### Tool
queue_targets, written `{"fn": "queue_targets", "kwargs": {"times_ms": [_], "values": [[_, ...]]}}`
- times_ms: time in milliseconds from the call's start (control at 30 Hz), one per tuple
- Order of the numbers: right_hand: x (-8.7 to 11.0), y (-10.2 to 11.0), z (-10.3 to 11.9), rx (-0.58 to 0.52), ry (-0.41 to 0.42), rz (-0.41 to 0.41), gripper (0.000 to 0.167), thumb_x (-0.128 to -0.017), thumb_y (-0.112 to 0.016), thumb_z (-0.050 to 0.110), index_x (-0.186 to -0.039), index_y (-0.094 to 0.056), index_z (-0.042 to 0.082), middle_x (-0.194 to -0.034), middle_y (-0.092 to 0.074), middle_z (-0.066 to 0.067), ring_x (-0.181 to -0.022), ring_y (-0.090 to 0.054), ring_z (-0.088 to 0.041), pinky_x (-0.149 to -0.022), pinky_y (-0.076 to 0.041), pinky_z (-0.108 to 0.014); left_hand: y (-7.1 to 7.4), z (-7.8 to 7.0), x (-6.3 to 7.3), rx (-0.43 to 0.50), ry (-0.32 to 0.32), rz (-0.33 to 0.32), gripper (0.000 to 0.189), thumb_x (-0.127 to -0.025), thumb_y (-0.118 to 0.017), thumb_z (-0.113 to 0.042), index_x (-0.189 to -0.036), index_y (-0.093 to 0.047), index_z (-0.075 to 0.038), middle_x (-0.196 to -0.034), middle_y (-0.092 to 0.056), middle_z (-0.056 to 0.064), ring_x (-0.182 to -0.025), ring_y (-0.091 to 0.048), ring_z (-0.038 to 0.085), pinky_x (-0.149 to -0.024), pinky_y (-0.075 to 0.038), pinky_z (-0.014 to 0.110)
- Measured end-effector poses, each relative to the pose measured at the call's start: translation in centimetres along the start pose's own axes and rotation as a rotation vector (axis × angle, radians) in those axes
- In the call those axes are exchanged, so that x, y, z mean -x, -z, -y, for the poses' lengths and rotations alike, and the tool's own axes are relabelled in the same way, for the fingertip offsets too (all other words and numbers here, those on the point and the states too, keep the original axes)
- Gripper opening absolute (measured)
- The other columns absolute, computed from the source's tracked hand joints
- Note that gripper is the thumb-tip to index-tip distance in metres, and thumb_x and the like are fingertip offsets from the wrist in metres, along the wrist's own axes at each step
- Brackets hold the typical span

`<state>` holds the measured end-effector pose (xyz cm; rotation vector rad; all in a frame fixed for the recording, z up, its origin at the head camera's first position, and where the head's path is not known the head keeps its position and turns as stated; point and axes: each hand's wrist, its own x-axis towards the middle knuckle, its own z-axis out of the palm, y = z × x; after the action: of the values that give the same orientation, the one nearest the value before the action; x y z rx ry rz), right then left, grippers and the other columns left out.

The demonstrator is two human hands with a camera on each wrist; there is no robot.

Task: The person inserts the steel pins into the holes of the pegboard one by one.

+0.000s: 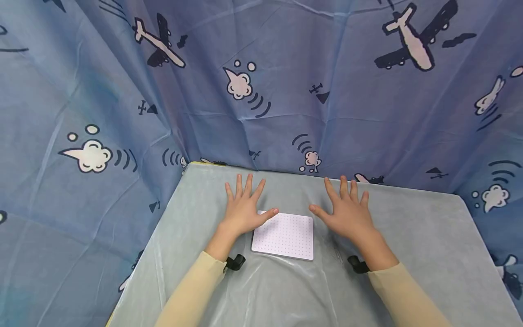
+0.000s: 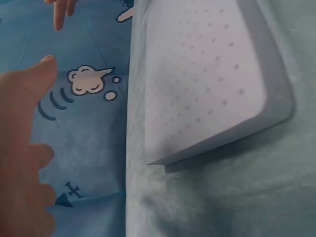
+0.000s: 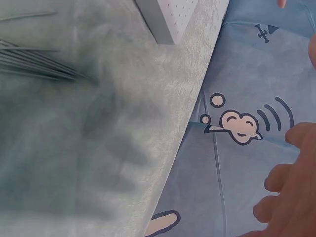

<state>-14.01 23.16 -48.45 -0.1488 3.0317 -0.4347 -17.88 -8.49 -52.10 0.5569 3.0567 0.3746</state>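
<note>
"Dotted white pad (image 1: 283, 235): where does it lie?"

"Flat on the counter (image 1: 171, 254), between the left hand (image 1: 242, 212) and the right hand (image 1: 347, 213), a little nearer the wrists than the fingertips."

"Does either one touch it?"

"Neither grips it. In the head view the left thumb crosses in front of the pad's far left corner, but the left wrist view shows a gap between them. The right hand is off to the pad's other side, its thumb pointing back toward it."

"And how are the hands themselves?"

"Well apart, raised above the counter, palms down, with fingers straight and spread."

"What's around them?"

"Beyond the fingertips hangs a blue curtain (image 1: 286, 100) printed with planes and clouds. Behind the hands come cream sleeves (image 1: 192, 290), and a black fitting (image 1: 235, 262) sits under each wrist."

"Those thin dark lines (image 3: 39, 64) in the right wrist view?"

"They fan across the counter on the right hand's side of the pad; sticks or creases, I can't tell."
</note>
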Motion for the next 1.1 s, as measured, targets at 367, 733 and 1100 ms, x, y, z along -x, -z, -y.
{"fn": "queue_targets", "kwargs": {"times_ms": [367,733,1100], "values": [[3.2,-1.2,-1.7,-0.119,-0.035,0.062,0.087,-0.109,-0.054,0.062,-0.164,-0.043,-0.005,-0.147,-0.06,-0.036,-0.128,-0.063,-0.057,-0.09,-0.058,-0.074,-3.5,0.0,4.0,0.206,-0.027,0.108,0.115,-0.092,-0.057,-0.088,-0.178,-0.017,-0.022,-0.179,-0.024,0.021,-0.165,-0.015,0.049,-0.134,-0.017,0.069],[6.9,-3.7,-2.1,-0.207,-0.042,0.054,0.027,-0.102,-0.077,0.024,-0.113,-0.076,0.0,-0.089,-0.074,-0.007,-0.076,-0.068,-0.023,-0.066,-0.06,-0.05,-6.6,0.7,8.3,0.349,0.01,0.127,0.133,-0.081,-0.078,-0.082,-0.177,-0.017,-0.014,-0.18,-0.027,0.004,-0.166,-0.021,0.036,-0.138,-0.01,0.057],[8.2,-5.4,-2.5,-0.198,-0.134,0.127,0.025,-0.098,-0.079,0.017,-0.079,-0.063,0.01,-0.069,-0.057,-0.001,-0.061,-0.053,-0.019,-0.056,-0.044,-0.036,-7.5,1.5,9.0,0.403,-0.003,0.082,0.124,-0.082,-0.088,-0.065,-0.175,-0.025,-0.012,-0.177,-0.034,0.005,-0.168,-0.017,0.026,-0.139,-0.005,0.048]]}}
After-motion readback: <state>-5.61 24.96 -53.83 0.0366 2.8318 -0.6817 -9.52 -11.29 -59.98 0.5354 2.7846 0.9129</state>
